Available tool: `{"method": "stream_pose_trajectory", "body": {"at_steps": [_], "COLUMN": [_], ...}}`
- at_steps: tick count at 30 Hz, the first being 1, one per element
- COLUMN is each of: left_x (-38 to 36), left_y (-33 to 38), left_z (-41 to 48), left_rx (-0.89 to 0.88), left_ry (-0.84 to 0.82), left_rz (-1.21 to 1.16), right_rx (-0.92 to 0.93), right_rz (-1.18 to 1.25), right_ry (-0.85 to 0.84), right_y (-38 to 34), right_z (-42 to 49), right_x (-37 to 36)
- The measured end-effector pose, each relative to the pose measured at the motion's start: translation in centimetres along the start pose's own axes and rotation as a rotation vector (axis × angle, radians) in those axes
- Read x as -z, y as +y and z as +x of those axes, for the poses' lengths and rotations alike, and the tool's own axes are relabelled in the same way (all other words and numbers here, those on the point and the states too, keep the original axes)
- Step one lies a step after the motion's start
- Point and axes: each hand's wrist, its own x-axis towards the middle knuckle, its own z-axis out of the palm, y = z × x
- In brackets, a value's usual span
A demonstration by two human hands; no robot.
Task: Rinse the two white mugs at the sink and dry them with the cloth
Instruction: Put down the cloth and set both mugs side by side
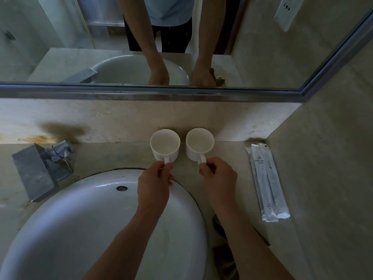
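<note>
two white mugs, left mug (165, 145) and right mug (199, 144), upright on desk (228, 156) at sink's (101, 229) 1 o'clock. left hand (154, 185), right hand (219, 178) each pinch a handle. mugs look dry, no water running: judged unrinsed. cloth (224, 257) unused.

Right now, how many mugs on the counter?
2. Left mug and right mug stand upright side by side behind the sink; left hand and right hand each pinch a handle. None seem hidden.
</note>
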Motion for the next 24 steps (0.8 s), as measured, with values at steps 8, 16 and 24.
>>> {"method": "stream_pose_trajectory", "body": {"at_steps": [8, 16, 24], "left_x": [0.3, 0.1, 1.5], "left_y": [-0.3, -0.1, 0.3], "left_z": [0.1, 0.1, -1.2], "left_rx": [-0.004, 0.003, 0.035], "left_ry": [0.021, 0.027, 0.038], "left_rz": [0.021, 0.018, -0.004], "right_rx": [0.005, 0.016, -0.003], "right_rz": [-0.025, -0.021, -0.028], "right_ry": [-0.011, -0.008, 0.094], "right_y": [-0.3, 0.0, -0.1], "right_z": [0.0, 0.1, -1.4], "right_x": [-0.5, -0.8, -0.5]}}
